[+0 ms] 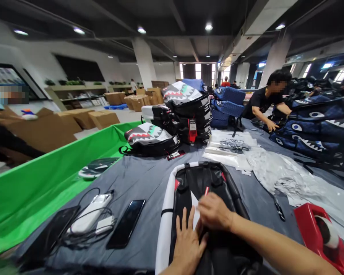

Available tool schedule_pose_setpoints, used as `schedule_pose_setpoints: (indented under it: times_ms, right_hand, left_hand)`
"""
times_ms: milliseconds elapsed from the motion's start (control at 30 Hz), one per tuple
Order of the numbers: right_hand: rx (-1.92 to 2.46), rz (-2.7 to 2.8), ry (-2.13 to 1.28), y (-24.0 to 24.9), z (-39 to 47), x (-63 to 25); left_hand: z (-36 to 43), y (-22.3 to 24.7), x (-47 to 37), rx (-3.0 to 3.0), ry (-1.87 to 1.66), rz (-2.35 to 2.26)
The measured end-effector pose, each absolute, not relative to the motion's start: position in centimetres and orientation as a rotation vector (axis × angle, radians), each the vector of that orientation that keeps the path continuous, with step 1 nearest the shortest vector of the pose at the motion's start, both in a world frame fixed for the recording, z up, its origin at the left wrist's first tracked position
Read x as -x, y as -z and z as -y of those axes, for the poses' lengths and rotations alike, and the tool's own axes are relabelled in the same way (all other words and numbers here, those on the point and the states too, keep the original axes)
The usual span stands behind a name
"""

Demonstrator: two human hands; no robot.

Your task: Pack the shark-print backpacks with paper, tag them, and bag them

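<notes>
A black and white backpack (166, 229) lies flat on the grey-covered table right in front of me. My left hand (187, 238) rests on it with fingers spread, palm down. Just to its right, my right hand (213, 211) is closed around a thin red-and-white stick (206, 191); only its upper end shows above the fist, so its kind is unclear. The fist is over a white patch (194, 200) on the bag. The lower part of the backpack lies in shadow and partly under my right forearm.
Left of the bag are a black phone (126, 223) and a white device (90, 214) with tangled cables. Shark-face backpacks (186, 110) are stacked ahead. Plastic bags (286, 172) and a red tape dispenser (312, 225) lie right. A co-worker (268, 99) handles blue backpacks (306, 133).
</notes>
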State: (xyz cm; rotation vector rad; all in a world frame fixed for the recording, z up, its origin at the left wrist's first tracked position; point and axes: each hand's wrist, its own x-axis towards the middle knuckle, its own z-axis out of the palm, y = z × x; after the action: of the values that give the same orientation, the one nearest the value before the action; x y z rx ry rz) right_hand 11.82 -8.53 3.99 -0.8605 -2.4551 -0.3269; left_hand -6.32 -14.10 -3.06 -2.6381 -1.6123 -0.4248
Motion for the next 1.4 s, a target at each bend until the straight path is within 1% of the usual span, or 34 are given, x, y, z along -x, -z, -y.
schedule_pose_setpoints:
  times_ms: [100, 167, 233, 333, 400, 467, 533, 633, 733, 867, 1033, 1133, 1267, 1400]
  right_hand:
    - [1.507, 2.094, 0.263, -6.0, 4.6, -14.0]
    - [1.749, 2.063, 0.159, -5.3, 2.3, -15.0]
    - [1.828, 2.122, 0.072, -3.4, 1.1, -15.4]
    - [1.804, 2.122, 0.017, -0.7, 0.7, -15.3]
    - [1.74, 2.078, -0.018, -0.1, 0.8, -15.3]
    - [1.632, 1.979, -0.075, -0.5, 0.7, -16.0]
    - [1.56, 1.825, -0.107, -1.9, -0.1, -17.6]
    - [1.669, 1.668, -0.115, -4.6, -3.0, -21.6]
    - [1.832, 1.661, -0.169, -5.9, -7.5, -26.4]
    - [2.042, 1.616, -0.181, -4.5, -12.9, -30.8]
    - [2.239, 1.511, -0.137, -1.0, -15.4, -31.8]
    - [2.303, 1.475, -0.152, -0.6, -16.0, -32.0]
    - [2.362, 1.367, -0.133, -2.9, -17.2, -32.5]
    - [2.321, 1.311, -0.047, -7.6, -18.9, -31.8]
  left_hand:
    - [15.0, 1.2, 7.0, 2.738, 0.277, 1.603]
    - [13.7, -1.6, 7.0, 2.808, 0.177, 1.567]
    - [11.0, -4.8, 6.2, 2.809, 0.189, 1.538]
    - [5.4, -7.6, 4.1, 2.691, 0.391, 1.423]
    - [1.8, -7.0, 2.8, 2.633, 0.493, 1.323]
    - [-0.7, -4.9, 2.1, 2.609, 0.488, 1.323]
    - [-1.9, -2.2, 1.9, 2.607, 0.457, 1.342]
    - [-2.1, 0.1, 2.2, 2.604, 0.474, 1.328]
    - [-1.9, 0.3, 2.5, 2.587, 0.506, 1.328]
    - [-2.0, 0.1, 2.7, 2.586, 0.52, 1.317]
    - [-2.1, 0.7, 3.0, 2.569, 0.514, 1.304]
    - [-2.0, 0.8, 3.1, 2.552, 0.524, 1.304]
    - [-1.8, 0.7, 2.8, 2.547, 0.553, 1.283]
    - [-2.3, 0.6, 2.8, 2.536, 0.595, 1.306]
